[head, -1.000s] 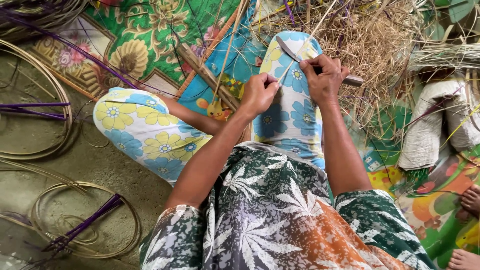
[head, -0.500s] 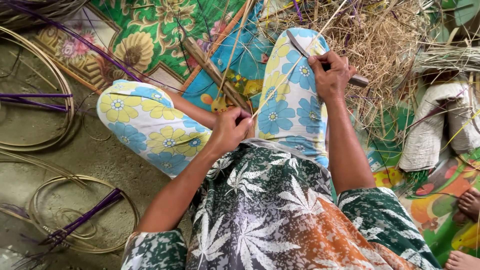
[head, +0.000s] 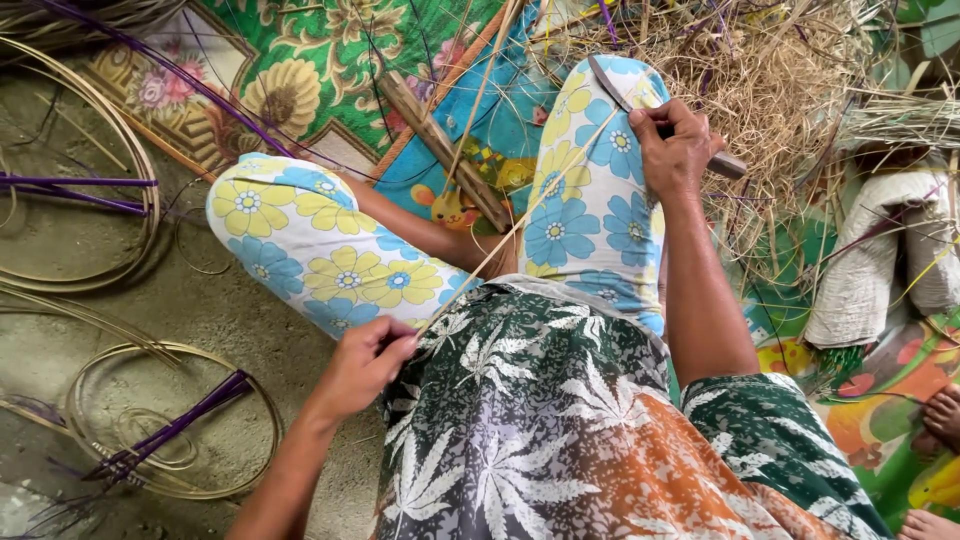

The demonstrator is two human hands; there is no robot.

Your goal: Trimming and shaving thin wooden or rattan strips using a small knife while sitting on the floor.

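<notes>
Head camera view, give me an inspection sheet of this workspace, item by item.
Surface: floral patterned mat over bare earth floor.
Job's things: thin pale cane strip, stretched from knife to left hand; grey-bladed knife on the knee.
Clutter: pile of dry straw shavings; coiled cane hoops; purple dyed strips; wooden stick.
Grippers: left hand pinches the strip; right hand grips the knife.
Cables: nothing seen.
Surroundings: another person's foot at right.

The right hand [head: 672, 148] grips a knife [head: 640, 110]; the left hand [head: 362, 365] pinches a cane strip [head: 520, 225].
</notes>
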